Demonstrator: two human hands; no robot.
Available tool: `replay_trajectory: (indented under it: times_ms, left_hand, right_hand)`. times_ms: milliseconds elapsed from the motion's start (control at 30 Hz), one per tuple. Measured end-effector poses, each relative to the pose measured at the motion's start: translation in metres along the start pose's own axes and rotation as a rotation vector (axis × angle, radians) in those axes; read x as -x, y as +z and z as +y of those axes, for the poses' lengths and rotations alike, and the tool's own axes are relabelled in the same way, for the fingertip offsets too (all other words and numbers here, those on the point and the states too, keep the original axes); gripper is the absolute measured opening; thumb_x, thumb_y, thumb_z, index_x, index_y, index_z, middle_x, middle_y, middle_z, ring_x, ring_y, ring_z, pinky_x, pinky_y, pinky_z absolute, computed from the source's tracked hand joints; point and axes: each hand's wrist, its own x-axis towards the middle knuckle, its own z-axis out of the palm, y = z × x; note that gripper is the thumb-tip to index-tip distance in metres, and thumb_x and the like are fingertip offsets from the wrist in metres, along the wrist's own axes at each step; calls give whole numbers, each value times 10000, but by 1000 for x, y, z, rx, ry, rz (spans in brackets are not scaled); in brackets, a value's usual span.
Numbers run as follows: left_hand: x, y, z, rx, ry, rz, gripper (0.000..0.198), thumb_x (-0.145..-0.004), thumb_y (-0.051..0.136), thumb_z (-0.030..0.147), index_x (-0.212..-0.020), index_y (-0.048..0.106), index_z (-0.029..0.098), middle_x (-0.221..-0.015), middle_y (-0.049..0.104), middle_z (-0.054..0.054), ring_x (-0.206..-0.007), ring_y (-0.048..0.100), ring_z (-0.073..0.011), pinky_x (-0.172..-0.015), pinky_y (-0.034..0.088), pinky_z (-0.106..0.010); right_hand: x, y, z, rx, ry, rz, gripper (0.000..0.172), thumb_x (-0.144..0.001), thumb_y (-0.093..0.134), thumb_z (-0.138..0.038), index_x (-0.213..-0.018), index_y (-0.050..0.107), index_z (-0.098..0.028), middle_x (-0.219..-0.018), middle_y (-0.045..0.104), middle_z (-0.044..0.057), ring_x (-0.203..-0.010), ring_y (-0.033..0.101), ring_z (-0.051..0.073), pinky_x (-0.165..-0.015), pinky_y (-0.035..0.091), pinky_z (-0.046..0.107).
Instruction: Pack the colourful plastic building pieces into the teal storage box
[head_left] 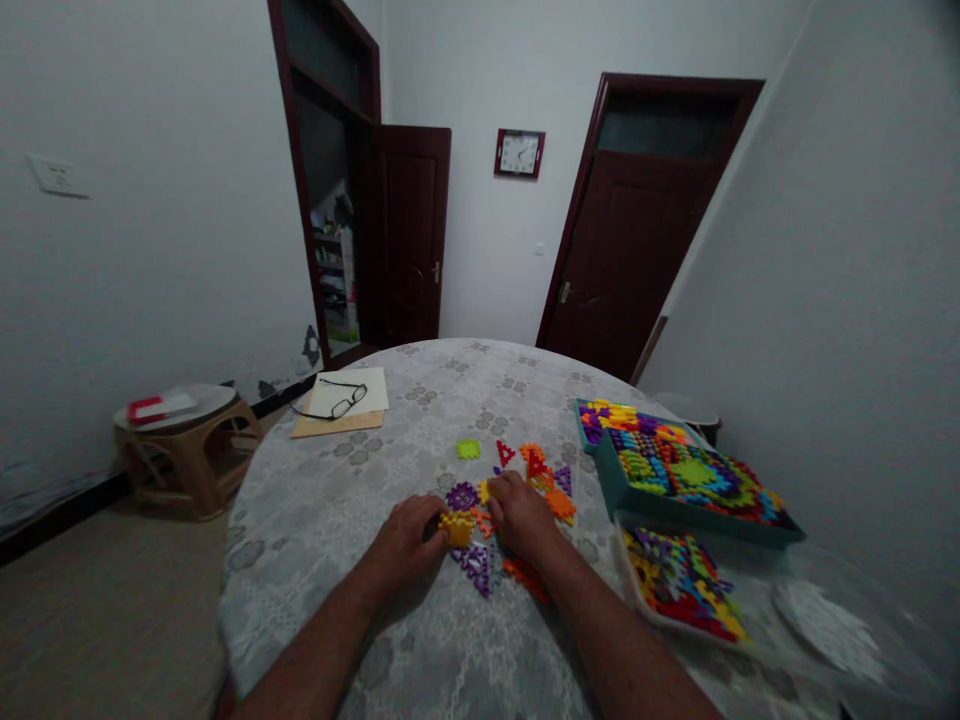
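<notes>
My left hand (411,540) is closed on a yellow toothed building block (457,528), thumb and fingers at its left side. To its right, my right hand (519,512) is curled palm down over the pile, its fingertips at a small yellow toothed piece (484,491) that they partly cover. Between the hands lie a round purple piece (463,496) and an orange piece (482,521). Purple triangles (474,568) lie just in front. Red triangles (505,453) and orange pieces (560,504) are scattered behind and right of my right hand. A lime green square (468,449) lies apart, farther back.
Teal boxes (613,482) of colourful pieces stand at the table's right, with a clear plastic tub (626,575) of more pieces in front. Glasses (342,408) rest on paper and a board (337,425) at the back left. A stool (187,455) stands beyond the table.
</notes>
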Motion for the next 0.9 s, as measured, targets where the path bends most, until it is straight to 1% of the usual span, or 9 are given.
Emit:
replay_trajectory:
  times_ms: [167, 233, 333, 400, 533, 633, 700, 800, 900]
  left_hand:
    - [-1, 1, 3, 15, 12, -14, 129, -878, 670, 302, -969, 748, 255, -1017, 781, -79, -994, 704, -295, -976, 530, -444]
    - [-1, 1, 3, 12, 13, -13, 139, -884, 674, 318, -981, 757, 264, -1024, 788, -79, -1001, 707, -298, -978, 530, -444]
    - [-2, 2, 0, 11, 3, -13, 172, -886, 687, 347, -1014, 773, 272, -1018, 796, -72, -999, 712, -297, -970, 536, -438]
    - [-3, 2, -1, 16, 5, -16, 185, -889, 692, 363, -1019, 782, 266, -1013, 797, -70, -990, 715, -290, -960, 540, -427]
    - [-4, 1, -1, 40, 31, -35, 201, -898, 695, 373, -1022, 797, 253, -1025, 804, -65, -987, 716, -274, -966, 536, -410]
    - [-6, 1, -2, 54, 37, -48, 217, -905, 714, 411, -1042, 804, 269, -1019, 813, -47, -979, 713, -266, -977, 533, -407]
    - [-7, 2, -4, 62, 40, -54, 221, -900, 733, 434, -1039, 805, 277, -994, 815, -38, -966, 709, -264, -973, 533, -408]
    - [-6, 3, -5, 83, 50, -44, 215, -906, 748, 435, -1033, 805, 272, -1004, 820, -37, -978, 706, -259, -972, 529, -404]
    - [-5, 2, -3, 105, 69, -46, 211, -928, 742, 414, -1055, 808, 259, -1027, 820, -44, -986, 709, -253, -972, 527, -398]
  right_hand:
    - [5, -1, 2, -10, 8, 11, 257, -1060, 591, -226, -1296, 694, -226, -1490, 635, 134, -1311, 659, 253, -1088, 520, 355]
    - [4, -2, 1, 5, -18, 1, 273, -1060, 579, -207, -1308, 694, -214, -1517, 633, 138, -1341, 650, 259, -1121, 503, 360]
    - [1, -2, 1, 18, -66, -6, 243, -1074, 558, -202, -1265, 706, -220, -1390, 706, 116, -1253, 689, 243, -1079, 517, 335]
    - [0, 1, 3, 16, -78, 23, 241, -1110, 509, -228, -1239, 712, -226, -1328, 728, 112, -1192, 708, 232, -1033, 531, 320]
    - [-3, 11, 13, -36, -18, 103, 298, -1148, 438, -284, -1213, 723, -224, -1231, 769, 111, -1114, 729, 223, -966, 543, 304]
    - [-6, 15, 23, -134, 34, 208, 319, -1138, 433, -304, -1166, 736, -211, -1109, 794, 101, -1011, 735, 219, -918, 549, 295]
    - [-6, 13, 28, -195, 57, 280, 366, -1138, 392, -311, -1125, 743, -206, -1039, 791, 96, -953, 730, 218, -893, 553, 297]
    - [-2, 4, 29, -284, 84, 398, 442, -1156, 326, -348, -1111, 743, -210, -1017, 783, 96, -929, 729, 222, -882, 561, 314]
    - [8, -3, 19, -335, 27, 443, 412, -1159, 369, -388, -1108, 743, -222, -1035, 786, 98, -973, 736, 232, -920, 566, 333]
